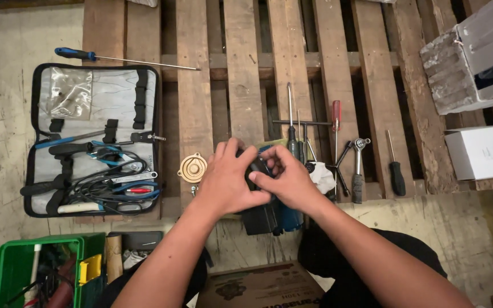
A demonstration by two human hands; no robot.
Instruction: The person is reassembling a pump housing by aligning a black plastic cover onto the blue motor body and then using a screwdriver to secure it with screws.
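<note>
Wooden pallet (241,74) bears a black-and-blue power tool (272,217) under both hands.

A worn wooden pallet (246,68) lies on a stained concrete floor (7,68).

Two bare hands (229,179) (289,179), one open grey zip tool pouch (95,91) at left, one long blue-handled screwdriver (75,54) upper left, one round brass-coloured metal cap (192,167), two white cardboard boxes (480,151) (475,57) at right, one green plastic crate (12,256) lower left, one black-handled screwdriver (396,177), one red-handled screwdriver (336,117)
</note>
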